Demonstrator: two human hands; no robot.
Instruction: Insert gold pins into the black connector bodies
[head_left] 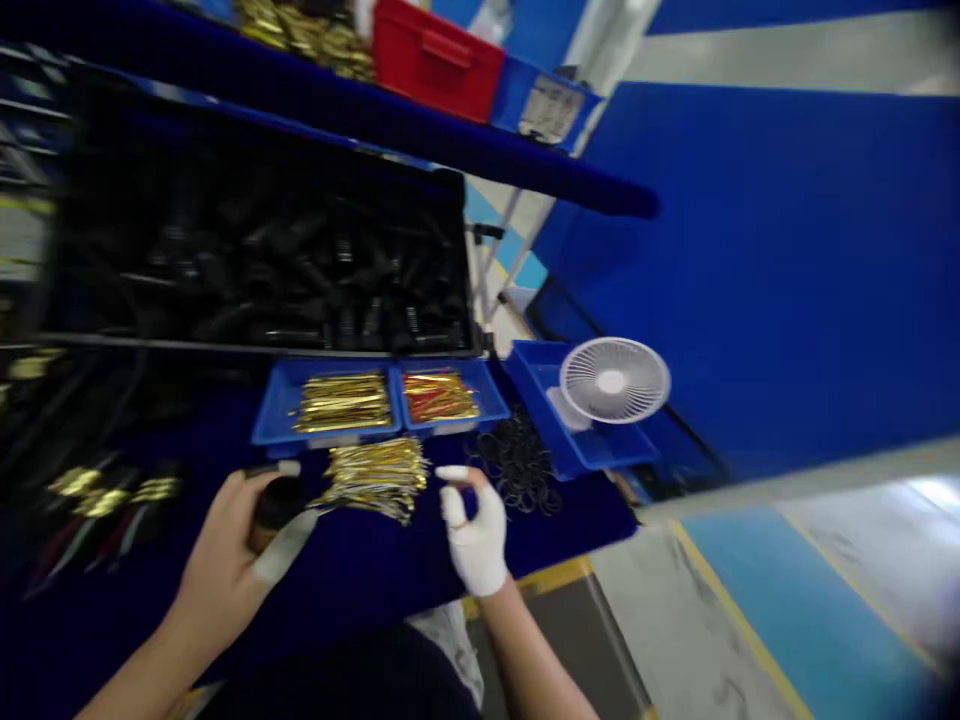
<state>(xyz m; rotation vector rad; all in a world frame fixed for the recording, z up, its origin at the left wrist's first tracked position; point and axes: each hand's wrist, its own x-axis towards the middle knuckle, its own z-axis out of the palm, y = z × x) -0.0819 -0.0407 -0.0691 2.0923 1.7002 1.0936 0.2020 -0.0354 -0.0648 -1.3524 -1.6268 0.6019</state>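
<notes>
The left hand clamps a dark cylindrical part above the navy worktop. A bundle of gold-coloured strips lies between the apart hands. The white-gloved right hand hovers empty, fingers curled, near black rubber rings.

A deep blue panel wall fills the right side under a pale grey band. The grey floor carries a blue painted section edged by yellow lines. A dark blue workbench and shelf sit beside slender metal uprights, all tilted in view.
</notes>
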